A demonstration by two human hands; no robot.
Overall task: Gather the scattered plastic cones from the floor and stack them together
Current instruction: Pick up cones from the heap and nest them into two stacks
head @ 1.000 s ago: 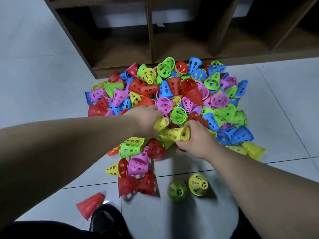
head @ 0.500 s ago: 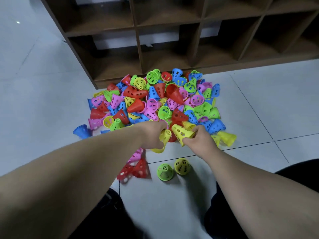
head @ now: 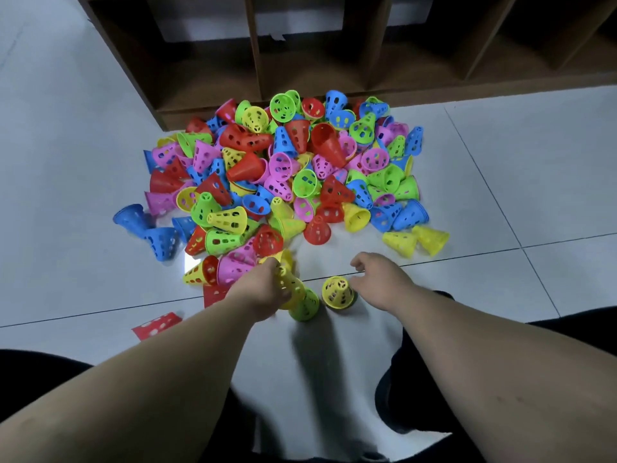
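Note:
A big pile of perforated plastic cones (head: 293, 172) in red, yellow, green, blue and pink lies on the floor in front of me. My left hand (head: 262, 294) grips a yellow cone (head: 287, 283), blurred, just above and left of a green cone (head: 307, 307) standing on the tile. An upright yellow cone (head: 337, 292) stands to the right of the green one. My right hand (head: 377, 279) hovers beside this yellow cone with loosely curled fingers and holds nothing.
A dark wooden shelf unit (head: 207, 95) stands behind the pile. Red cones (head: 157, 324) lie on the tiles at the near left, and two yellow cones (head: 415, 240) lie at the pile's right edge. My dark-clad knees (head: 434, 362) frame the near floor.
Both hands pulled back from the pile toward me. My right hand let go of its yellow cone and is now empty. My left hand still carries a yellow cone, now over the green one.

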